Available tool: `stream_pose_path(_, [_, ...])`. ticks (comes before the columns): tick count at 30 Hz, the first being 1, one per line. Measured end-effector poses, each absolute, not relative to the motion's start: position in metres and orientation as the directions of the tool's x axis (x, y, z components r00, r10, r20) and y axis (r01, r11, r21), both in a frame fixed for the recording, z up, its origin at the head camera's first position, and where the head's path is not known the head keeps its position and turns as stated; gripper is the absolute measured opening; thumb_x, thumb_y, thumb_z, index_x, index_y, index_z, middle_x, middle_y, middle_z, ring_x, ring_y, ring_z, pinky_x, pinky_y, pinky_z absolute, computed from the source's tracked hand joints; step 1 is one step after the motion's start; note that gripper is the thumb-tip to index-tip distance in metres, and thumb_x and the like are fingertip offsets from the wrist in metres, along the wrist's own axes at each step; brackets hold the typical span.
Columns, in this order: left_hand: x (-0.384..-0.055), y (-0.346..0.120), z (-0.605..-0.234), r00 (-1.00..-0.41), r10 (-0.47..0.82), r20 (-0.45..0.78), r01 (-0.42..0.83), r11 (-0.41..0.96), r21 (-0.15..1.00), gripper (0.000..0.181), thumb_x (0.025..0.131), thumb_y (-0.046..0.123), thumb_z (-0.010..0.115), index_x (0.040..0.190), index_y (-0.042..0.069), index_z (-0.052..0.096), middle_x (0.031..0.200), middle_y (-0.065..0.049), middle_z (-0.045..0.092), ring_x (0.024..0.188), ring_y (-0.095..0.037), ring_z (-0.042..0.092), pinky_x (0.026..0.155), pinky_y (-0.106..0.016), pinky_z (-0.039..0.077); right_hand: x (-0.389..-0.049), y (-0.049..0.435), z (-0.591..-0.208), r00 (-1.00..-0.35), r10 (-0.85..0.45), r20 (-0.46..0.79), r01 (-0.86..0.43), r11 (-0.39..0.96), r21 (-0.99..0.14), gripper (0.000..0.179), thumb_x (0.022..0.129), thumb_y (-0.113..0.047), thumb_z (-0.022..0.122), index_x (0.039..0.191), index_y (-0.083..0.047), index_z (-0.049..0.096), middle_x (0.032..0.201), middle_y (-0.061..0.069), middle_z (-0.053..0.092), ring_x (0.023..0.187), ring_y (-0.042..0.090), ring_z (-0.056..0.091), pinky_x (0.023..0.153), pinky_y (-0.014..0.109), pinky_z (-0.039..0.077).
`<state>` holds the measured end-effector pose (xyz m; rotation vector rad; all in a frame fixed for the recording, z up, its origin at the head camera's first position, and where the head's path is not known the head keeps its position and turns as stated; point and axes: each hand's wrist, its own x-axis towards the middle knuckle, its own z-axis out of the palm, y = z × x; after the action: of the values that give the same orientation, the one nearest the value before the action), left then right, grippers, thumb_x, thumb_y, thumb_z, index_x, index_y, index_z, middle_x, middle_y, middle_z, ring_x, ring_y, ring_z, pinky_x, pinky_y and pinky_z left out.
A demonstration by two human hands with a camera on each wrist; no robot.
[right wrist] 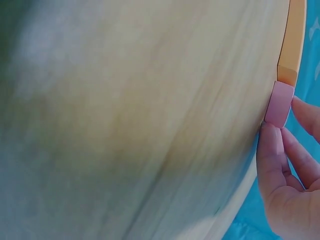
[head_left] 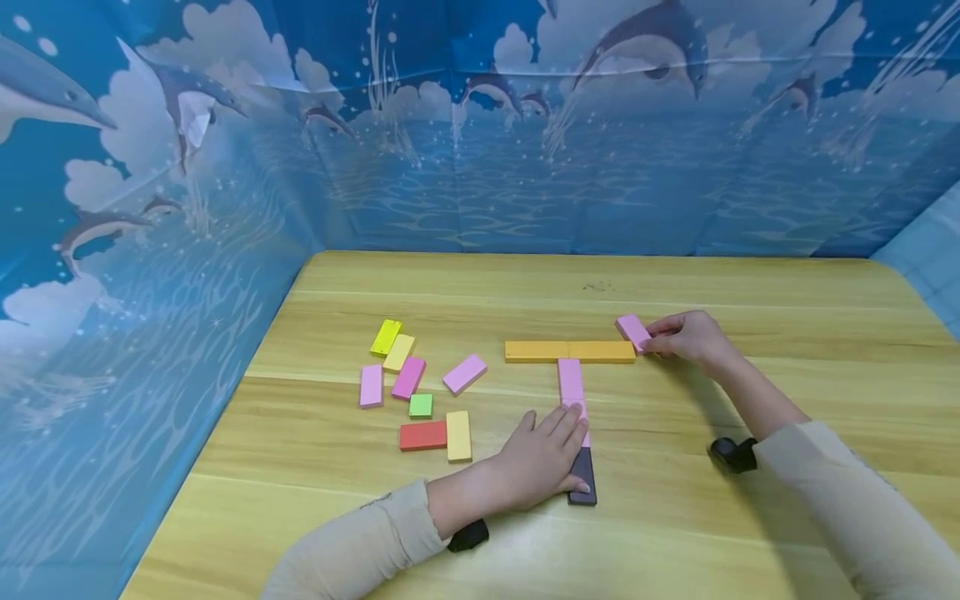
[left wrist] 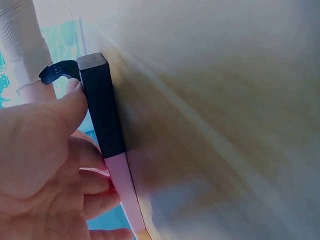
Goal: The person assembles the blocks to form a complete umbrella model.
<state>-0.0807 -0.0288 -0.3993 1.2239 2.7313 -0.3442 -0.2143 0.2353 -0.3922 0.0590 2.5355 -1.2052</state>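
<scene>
The held pink block [head_left: 633, 331] lay by the far corner of the orange row's right end, its length slanting from 11 toward 5 o'clock; whether it actually touched the row could not be told. The right hand [head_left: 688, 337], at its 3 o'clock, pinched it between thumb and fingertips, probably because so light a hold at one end let its angle be adjusted without covering the join.

The row itself was two orange blocks [head_left: 536, 352] set end to end from 9 to 3 o'clock, in line as if to make one straight bar. From below its middle a pink column [head_left: 570, 381] ran toward 6 o'clock, finished by a black block [head_left: 583, 487]. The left hand [head_left: 543, 454] rested over this column, grasping nothing: its fingers were extended across the pink part and its thumb lay against the black block, seemingly to keep the line from shifting.

Between 8 and 9 o'clock of the row lay loose pieces, among them another pink block [head_left: 465, 374], a green block [head_left: 421, 406], a red block [head_left: 422, 436] and a cream block [head_left: 458, 446], scattered within the left hand's reach, perhaps as spares. Beyond the table [head_left: 750, 287], at 12 o'clock, hung a dolphin-printed curtain [head_left: 480, 183].
</scene>
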Motion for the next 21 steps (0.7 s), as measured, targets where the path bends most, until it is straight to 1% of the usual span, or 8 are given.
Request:
stream_pose_path(2, [-0.0801, -0.0287, -0.3987, -0.666, 0.717, -0.207, 0.746, 0.648, -0.153, 0.073, 0.094, 0.059, 0.030, 0.147, 0.009, 0.029, 0.152, -0.008, 0.023, 0.137, -0.021, 0.025, 0.103, -0.042, 0.034, -0.2139, 0.2362, -0.3922, -0.941, -0.107, -0.322, 0.184, 0.636, -0.749, 0.053, 0.084, -0.019, 0.070, 0.123, 0.012, 0.053, 0.121, 0.029, 0.050, 0.083, 0.016, 0.055, 0.066, 0.025, 0.050])
stream_pose_path(5, [-0.0796, -0.0283, -0.3978, -0.669, 0.716, -0.201, 0.743, 0.651, -0.155, 0.072, 0.094, 0.058, 0.030, 0.147, 0.009, 0.029, 0.153, -0.008, 0.022, 0.138, -0.020, 0.025, 0.103, -0.042, 0.033, -0.2137, 0.2378, -0.3928, -0.940, -0.108, -0.325, 0.191, 0.623, -0.759, 0.053, 0.085, -0.019, 0.069, 0.124, 0.012, 0.052, 0.122, 0.029, 0.049, 0.081, 0.012, 0.057, 0.067, 0.025, 0.051])
stream_pose_path(10, [-0.0791, -0.0287, -0.3971, -0.671, 0.711, -0.210, 0.741, 0.654, -0.153, 0.072, 0.094, 0.058, 0.031, 0.147, 0.009, 0.029, 0.152, -0.008, 0.023, 0.138, -0.020, 0.025, 0.103, -0.042, 0.033, -0.2138, 0.2384, -0.3938, -0.936, -0.109, -0.334, 0.208, 0.594, -0.777, 0.054, 0.084, -0.018, 0.069, 0.124, 0.013, 0.052, 0.117, 0.025, 0.054, 0.076, 0.005, 0.058, 0.068, 0.025, 0.051])
stream_pose_path(17, [-0.0793, -0.0301, -0.3978, -0.670, 0.716, -0.195, 0.742, 0.652, -0.153, 0.071, 0.094, 0.058, 0.031, 0.146, 0.009, 0.030, 0.152, -0.008, 0.024, 0.137, -0.020, 0.026, 0.102, -0.042, 0.034, -0.2127, 0.2389, -0.3902, -0.932, -0.124, -0.339, 0.200, 0.604, -0.772, 0.055, 0.086, -0.021, 0.068, 0.126, 0.012, 0.051, 0.127, 0.031, 0.046, 0.075, 0.007, 0.060, 0.070, 0.024, 0.049])
stream_pose_path(21, [-0.0785, -0.0304, -0.3971, -0.669, 0.716, -0.200, 0.743, 0.652, -0.151, 0.071, 0.094, 0.058, 0.032, 0.146, 0.009, 0.030, 0.152, -0.008, 0.024, 0.137, -0.020, 0.026, 0.102, -0.041, 0.034, -0.2129, 0.2395, -0.3864, -0.927, -0.126, -0.353, 0.216, 0.592, -0.777, 0.056, 0.085, -0.022, 0.068, 0.128, 0.010, 0.049, 0.128, 0.029, 0.046, 0.078, 0.008, 0.061, 0.072, 0.025, 0.050])
